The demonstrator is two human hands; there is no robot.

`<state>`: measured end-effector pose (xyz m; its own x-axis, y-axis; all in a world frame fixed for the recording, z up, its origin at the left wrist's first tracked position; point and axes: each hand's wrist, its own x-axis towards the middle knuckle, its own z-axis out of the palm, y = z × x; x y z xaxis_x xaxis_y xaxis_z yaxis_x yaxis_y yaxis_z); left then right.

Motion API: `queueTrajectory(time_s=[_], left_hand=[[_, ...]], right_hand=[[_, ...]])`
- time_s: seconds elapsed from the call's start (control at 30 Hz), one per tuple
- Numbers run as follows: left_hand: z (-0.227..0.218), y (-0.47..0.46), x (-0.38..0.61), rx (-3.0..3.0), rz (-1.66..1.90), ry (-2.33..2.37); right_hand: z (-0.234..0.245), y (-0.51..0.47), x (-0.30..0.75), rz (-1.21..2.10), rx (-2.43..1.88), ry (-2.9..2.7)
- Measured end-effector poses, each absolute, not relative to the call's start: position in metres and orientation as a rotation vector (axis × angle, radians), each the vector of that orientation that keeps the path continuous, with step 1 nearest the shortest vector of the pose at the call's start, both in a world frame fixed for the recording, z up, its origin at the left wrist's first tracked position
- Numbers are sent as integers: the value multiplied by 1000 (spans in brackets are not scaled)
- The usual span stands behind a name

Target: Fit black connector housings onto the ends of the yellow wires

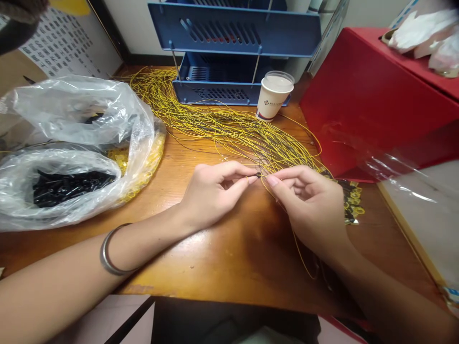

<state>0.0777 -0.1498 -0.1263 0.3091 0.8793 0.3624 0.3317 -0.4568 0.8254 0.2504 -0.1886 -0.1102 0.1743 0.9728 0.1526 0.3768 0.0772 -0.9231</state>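
Between the thumb and forefinger of my left hand [220,188] is a small black sleeve-like piece [257,175]. My right hand [310,200] pinches a thin yellow wire [300,253] just to the right of it; the fingertips of the two hands are nearly touching. The wire hangs down below my right palm in a loose curve. Beyond my hands lies a long bundle of yellow and black wires [229,122], running from the back left towards the right. Its right end carries several yellow and black fittings [354,198], partly hidden behind my right hand.
Clear plastic bags [139,138] at the left hold black pieces [71,186] and yellow pieces [138,177]. A blue file tray [233,28] stands at the back, with a paper cup [270,98] in front of it. On the right is a red box [373,91].
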Motion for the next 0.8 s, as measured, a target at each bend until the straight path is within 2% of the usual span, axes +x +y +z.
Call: queueTrajectory(time_s=[0.8], left_hand=[[-123, -150, 77, 1996, 1106, 1067]], right_hand=[[-110, -189, 250, 779, -1481, -1419]])
